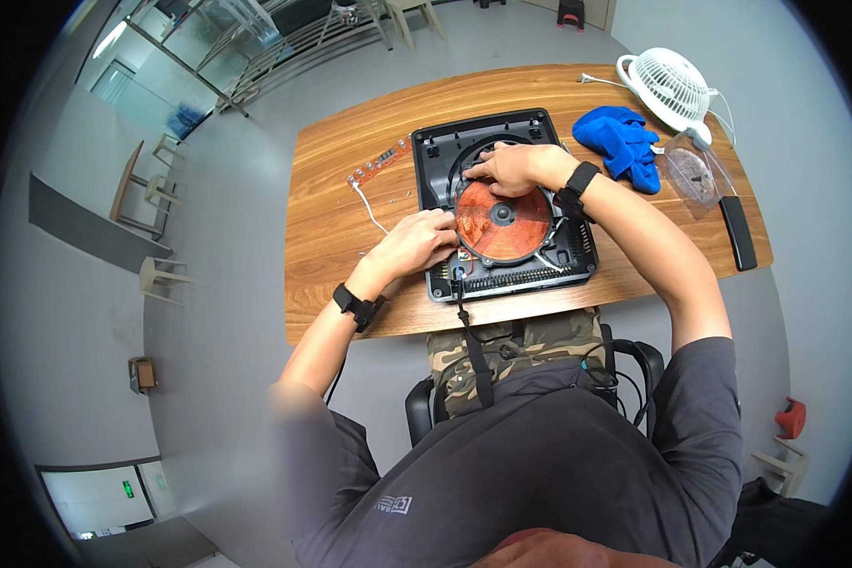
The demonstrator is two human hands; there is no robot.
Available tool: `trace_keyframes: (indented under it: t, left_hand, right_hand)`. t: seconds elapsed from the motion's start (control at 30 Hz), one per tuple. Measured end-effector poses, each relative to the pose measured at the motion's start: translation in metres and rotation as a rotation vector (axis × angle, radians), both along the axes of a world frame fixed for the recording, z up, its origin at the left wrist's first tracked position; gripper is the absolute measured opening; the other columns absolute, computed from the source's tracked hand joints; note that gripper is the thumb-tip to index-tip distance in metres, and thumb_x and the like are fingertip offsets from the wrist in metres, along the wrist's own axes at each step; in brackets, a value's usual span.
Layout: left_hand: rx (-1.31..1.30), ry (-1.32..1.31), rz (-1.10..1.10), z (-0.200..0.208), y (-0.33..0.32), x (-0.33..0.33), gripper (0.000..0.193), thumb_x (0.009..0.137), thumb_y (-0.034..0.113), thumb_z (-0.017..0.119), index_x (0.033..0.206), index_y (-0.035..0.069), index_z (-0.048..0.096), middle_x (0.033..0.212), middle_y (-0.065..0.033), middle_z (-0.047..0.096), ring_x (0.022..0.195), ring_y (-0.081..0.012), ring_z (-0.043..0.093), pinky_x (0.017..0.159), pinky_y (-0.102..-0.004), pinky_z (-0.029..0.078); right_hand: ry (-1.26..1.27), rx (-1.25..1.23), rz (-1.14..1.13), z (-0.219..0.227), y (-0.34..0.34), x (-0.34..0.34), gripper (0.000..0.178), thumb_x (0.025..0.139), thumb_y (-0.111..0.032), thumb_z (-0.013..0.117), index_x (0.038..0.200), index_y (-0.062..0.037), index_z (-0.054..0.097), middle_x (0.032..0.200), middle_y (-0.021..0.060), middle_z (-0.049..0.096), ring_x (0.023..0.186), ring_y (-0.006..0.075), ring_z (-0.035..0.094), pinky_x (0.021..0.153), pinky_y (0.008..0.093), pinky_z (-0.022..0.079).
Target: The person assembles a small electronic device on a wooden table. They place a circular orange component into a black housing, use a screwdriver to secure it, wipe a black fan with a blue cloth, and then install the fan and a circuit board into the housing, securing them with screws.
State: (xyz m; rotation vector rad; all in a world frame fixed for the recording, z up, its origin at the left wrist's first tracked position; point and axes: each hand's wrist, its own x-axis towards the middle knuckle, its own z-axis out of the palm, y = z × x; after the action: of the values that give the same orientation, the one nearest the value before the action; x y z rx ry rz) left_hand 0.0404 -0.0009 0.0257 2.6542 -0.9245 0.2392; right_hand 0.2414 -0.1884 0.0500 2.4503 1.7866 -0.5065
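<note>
An opened black cooker housing (433, 130) lies on the table in front of me, with a round copper induction coil (516, 241) in it. My right hand (521, 168) reaches over the coil's upper part, its bent fingers gripping near the far rim. My left hand (424, 239) is closed at the coil's left edge; its fingertips are partly hidden. Below that hand a small board with wires (462, 270) shows inside the housing. A black cord (465, 318) hangs from the front edge toward my lap. Beside the housing on the left lies an orange-brown circuit strip (379, 163) with a white wire.
On the right of the wooden table (331, 256) are a blue cloth (618, 142), a white fan (667, 85), a clear plastic box (696, 175) with small pieces, and a long black object (738, 232). Tiny parts lie near the circuit strip. Metal racks (303, 57) stand beyond.
</note>
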Motion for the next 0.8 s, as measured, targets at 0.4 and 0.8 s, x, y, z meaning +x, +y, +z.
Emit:
trace_keyframes:
  t: [0.4,0.8]
  left_hand:
    - [-0.048,0.236,0.099,0.033,0.007,-0.019,0.026,0.078,0.006,0.069,0.104,0.007,0.072,0.089,-0.0101,0.066,0.093,-0.0306,0.062,0.086,-0.0433,0.052]
    - [-0.27,0.42,0.115,0.04,0.0,-0.017,0.016,0.086,0.012,0.081,0.098,0.004,0.078,0.087,-0.009,0.07,0.083,-0.0256,0.068,0.072,-0.0359,0.056]
  right_hand:
    - [0.032,0.015,0.018,0.004,-0.002,-0.001,0.06,0.095,-0.031,0.06,0.154,-0.0242,0.05,0.152,0.0193,0.052,0.138,0.0381,0.049,0.115,0.0454,0.043]
    - [0.036,0.005,0.023,0.0,-0.001,0.003,0.06,0.096,-0.032,0.06,0.154,-0.0259,0.049,0.154,0.0205,0.05,0.14,0.0383,0.048,0.116,0.0449,0.042]
